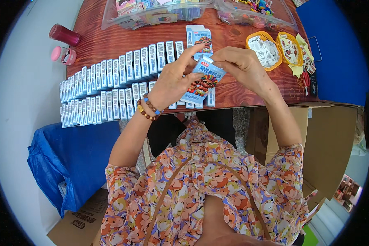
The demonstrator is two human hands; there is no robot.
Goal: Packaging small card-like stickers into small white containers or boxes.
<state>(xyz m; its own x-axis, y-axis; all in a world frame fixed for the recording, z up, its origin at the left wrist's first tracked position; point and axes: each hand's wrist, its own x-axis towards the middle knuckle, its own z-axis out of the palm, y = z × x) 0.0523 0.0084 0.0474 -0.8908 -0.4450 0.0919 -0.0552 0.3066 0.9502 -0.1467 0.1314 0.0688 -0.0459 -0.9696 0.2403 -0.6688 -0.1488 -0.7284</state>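
Observation:
A small light-blue cardboard box with a colourful cartoon print is tilted between my hands over the table's near edge. My left hand grips it from the left, thumb across its front. At its upper end my right hand has its fingers pinched on the top edge, by a whitish flap; whether anything else is between those fingers is hidden. Just beyond, a similar box lies with its top flap standing out. Two long rows of matching boxes stand side by side to the left, partly covered by my left forearm.
Yellow baskets of small printed packets, scissors and rubber bands are on the right. Clear plastic bins line the far side. A dark red jar and pink container stand left. Cardboard cartons sit below right.

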